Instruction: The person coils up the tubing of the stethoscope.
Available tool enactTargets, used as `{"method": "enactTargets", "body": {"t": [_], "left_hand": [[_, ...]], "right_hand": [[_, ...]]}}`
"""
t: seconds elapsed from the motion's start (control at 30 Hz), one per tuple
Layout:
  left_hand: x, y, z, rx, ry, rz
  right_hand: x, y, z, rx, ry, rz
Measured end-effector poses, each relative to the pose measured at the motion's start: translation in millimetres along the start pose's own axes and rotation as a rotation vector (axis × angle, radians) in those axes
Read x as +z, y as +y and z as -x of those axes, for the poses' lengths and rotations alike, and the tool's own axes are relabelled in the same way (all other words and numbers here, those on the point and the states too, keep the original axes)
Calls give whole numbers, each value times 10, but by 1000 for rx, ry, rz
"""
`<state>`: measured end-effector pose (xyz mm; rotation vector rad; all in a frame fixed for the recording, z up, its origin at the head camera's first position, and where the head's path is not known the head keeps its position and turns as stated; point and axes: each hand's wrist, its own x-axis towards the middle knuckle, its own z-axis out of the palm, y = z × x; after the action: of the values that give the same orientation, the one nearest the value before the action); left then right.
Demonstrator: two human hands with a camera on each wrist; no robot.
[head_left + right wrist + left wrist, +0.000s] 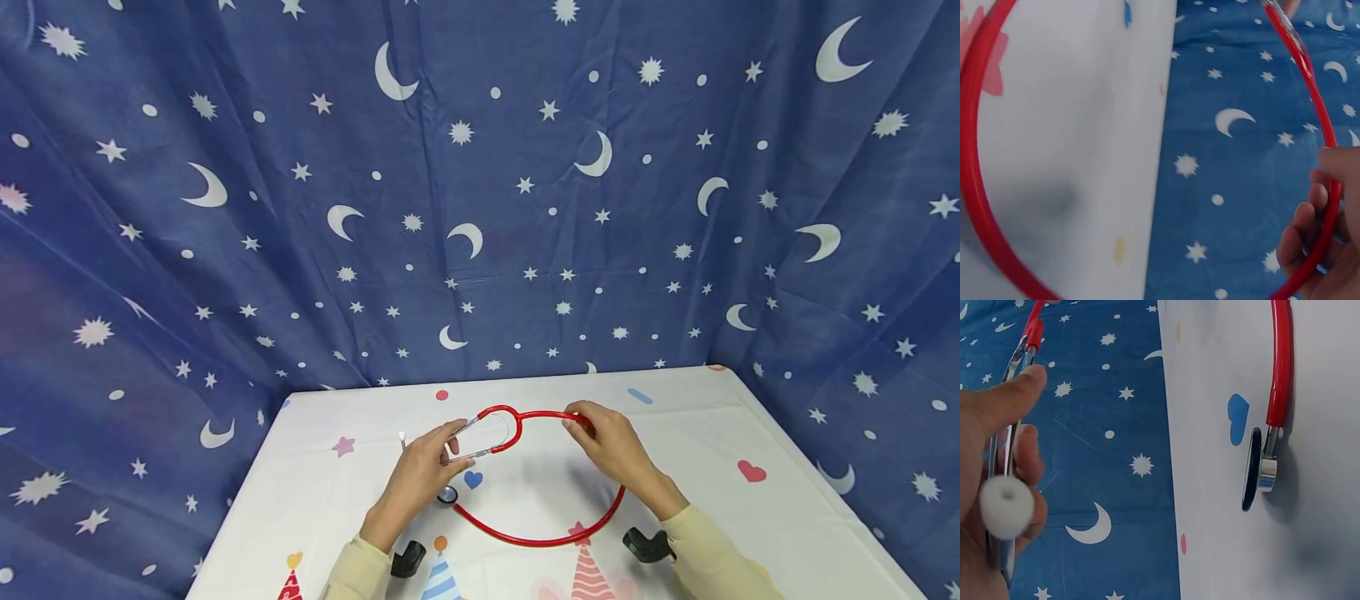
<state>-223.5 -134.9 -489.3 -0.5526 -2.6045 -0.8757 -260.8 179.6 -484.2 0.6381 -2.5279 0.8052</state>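
A red stethoscope point(540, 542) is held between both hands over the white table. My left hand point(423, 467) grips its two metal ear tubes, with a white ear tip point(1007, 507) close to the camera in the left wrist view. My right hand point(617, 442) has its fingers curled round the red tubing point(1329, 215) beyond the Y-shaped fork. From there the tube loops down and back to the left. At its end, the round chest piece point(1266, 475) hangs near the tabletop below my left hand; whether it touches the cloth I cannot tell.
The white table cover point(315, 483) carries printed hearts, stars and party hats. Behind it hangs a blue curtain point(480, 192) with moons and stars. Black devices point(408, 559) sit at both wrists, beside the cream sleeves point(712, 554).
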Motion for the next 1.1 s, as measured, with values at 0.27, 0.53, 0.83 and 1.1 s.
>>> {"method": "enactTargets", "body": {"t": [0.27, 0.53, 0.83, 1.1], "left_hand": [[-73, 8, 32, 43, 26, 12], [-128, 97, 21, 195, 80, -3], [-163, 274, 31, 335, 69, 45], [-136, 393, 54, 418, 63, 31]], "right_hand": [[-254, -19, 65, -128, 82, -39], [-435, -215, -32, -312, 197, -107], [-528, -439, -175, -378, 253, -174], [-505, -587, -265, -379, 141, -180]]}}
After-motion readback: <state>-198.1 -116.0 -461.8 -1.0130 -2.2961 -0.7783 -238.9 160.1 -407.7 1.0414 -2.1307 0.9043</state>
